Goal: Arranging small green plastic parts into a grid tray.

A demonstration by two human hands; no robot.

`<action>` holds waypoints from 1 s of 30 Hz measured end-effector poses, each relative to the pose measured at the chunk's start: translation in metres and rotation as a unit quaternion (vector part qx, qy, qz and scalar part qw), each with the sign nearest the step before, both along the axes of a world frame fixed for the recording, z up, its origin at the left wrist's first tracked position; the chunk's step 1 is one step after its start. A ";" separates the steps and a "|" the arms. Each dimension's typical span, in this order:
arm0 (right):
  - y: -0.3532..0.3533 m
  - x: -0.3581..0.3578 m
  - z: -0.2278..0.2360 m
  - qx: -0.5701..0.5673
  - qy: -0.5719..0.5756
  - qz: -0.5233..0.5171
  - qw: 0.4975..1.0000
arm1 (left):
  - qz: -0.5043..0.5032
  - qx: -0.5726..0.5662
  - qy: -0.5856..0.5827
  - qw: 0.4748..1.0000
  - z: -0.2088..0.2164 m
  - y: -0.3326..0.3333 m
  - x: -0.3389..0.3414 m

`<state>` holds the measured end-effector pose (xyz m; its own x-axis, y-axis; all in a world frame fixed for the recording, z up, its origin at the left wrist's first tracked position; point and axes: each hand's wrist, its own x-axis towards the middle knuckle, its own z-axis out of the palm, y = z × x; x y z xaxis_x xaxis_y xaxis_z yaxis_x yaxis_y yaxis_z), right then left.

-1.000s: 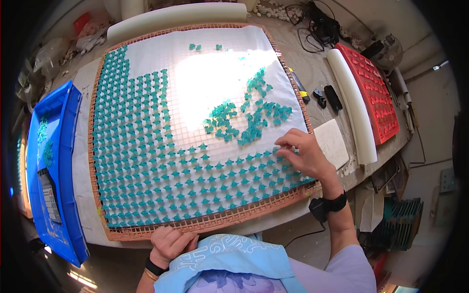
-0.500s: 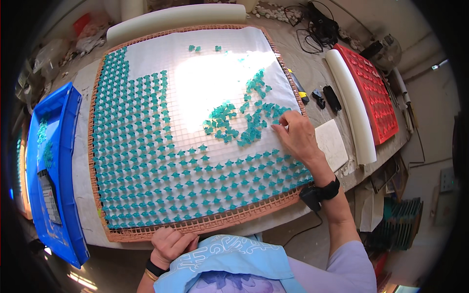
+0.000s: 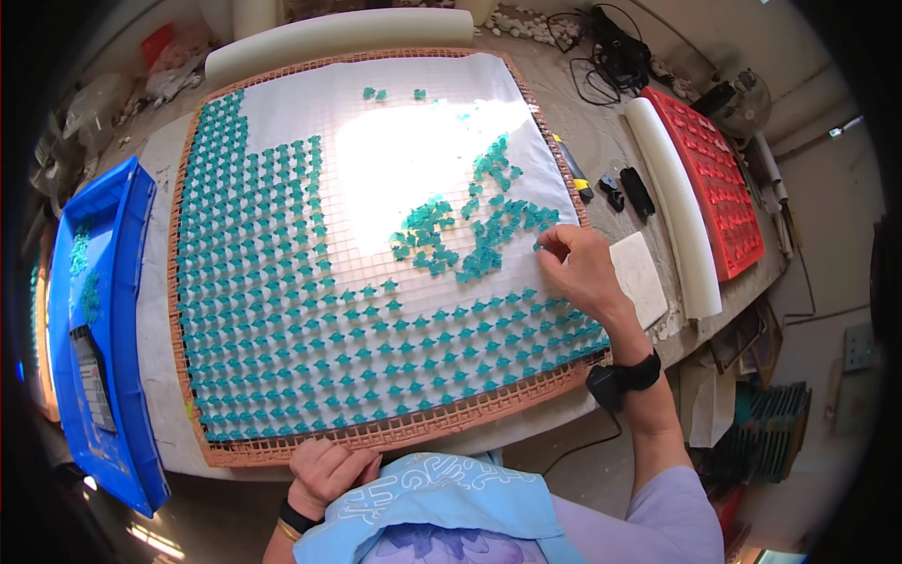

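Right hand (image 3: 581,268), one: thumb and forefinger are pinching together on a small teal piece (image 3: 538,246) above a white sheet (image 3: 291,103). Loose teal pieces (image 3: 484,258), scattered: lying just left of that hand. Teal rows (image 3: 254,282), many: running below it and well away to its left. Left hand (image 3: 324,470), one: resting, fingers curled together, beside the near edge of the brown lattice frame (image 3: 442,414) — any contents being hidden. Blue bin (image 3: 139,282): standing left of that hand. White tile (image 3: 641,273): lying just right of the right hand — white roll (image 3: 678,226) and red tray (image 3: 705,179) sitting beyond.
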<state>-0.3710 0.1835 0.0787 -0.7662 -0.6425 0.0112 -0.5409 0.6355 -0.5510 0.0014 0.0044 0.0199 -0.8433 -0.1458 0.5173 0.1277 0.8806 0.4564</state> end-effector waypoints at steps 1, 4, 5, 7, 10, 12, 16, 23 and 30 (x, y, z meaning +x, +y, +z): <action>0.003 0.003 0.003 -0.031 -0.072 0.002 0.997 | 0.001 0.002 -0.002 1.000 0.001 0.000 0.000; 0.022 -0.004 -0.009 -0.048 0.061 0.126 0.989 | -0.010 -0.021 -0.026 0.999 0.008 -0.004 -0.001; 0.027 -0.004 -0.010 -0.046 0.062 0.123 0.989 | -0.013 -0.020 -0.025 0.999 0.007 -0.004 -0.001; 0.031 -0.003 -0.009 -0.017 0.110 0.114 0.987 | -0.009 -0.024 -0.028 0.999 0.006 -0.004 -0.001; 0.034 -0.004 -0.006 0.023 0.103 0.106 0.989 | -0.005 -0.001 -0.007 1.000 0.001 0.000 0.000; 0.035 -0.003 -0.002 0.023 0.106 0.108 0.988 | -0.005 -0.002 -0.006 1.000 0.001 0.000 -0.001; 0.037 -0.005 -0.003 0.019 0.109 0.113 0.987 | -0.006 -0.005 -0.011 1.000 0.000 -0.001 0.001; 0.042 0.000 -0.004 -0.010 0.070 0.185 0.980 | -0.002 -0.003 -0.019 1.000 0.001 0.000 0.002; 0.041 0.003 -0.004 -0.005 0.089 0.189 0.978 | -0.005 -0.031 -0.023 0.999 0.001 -0.004 0.000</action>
<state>-0.3677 0.2244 0.0750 -0.4592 -0.8786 0.1312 -0.8242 0.3663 -0.4318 0.0016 0.0007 0.0209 -0.8678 -0.1071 0.4852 0.1160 0.9059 0.4074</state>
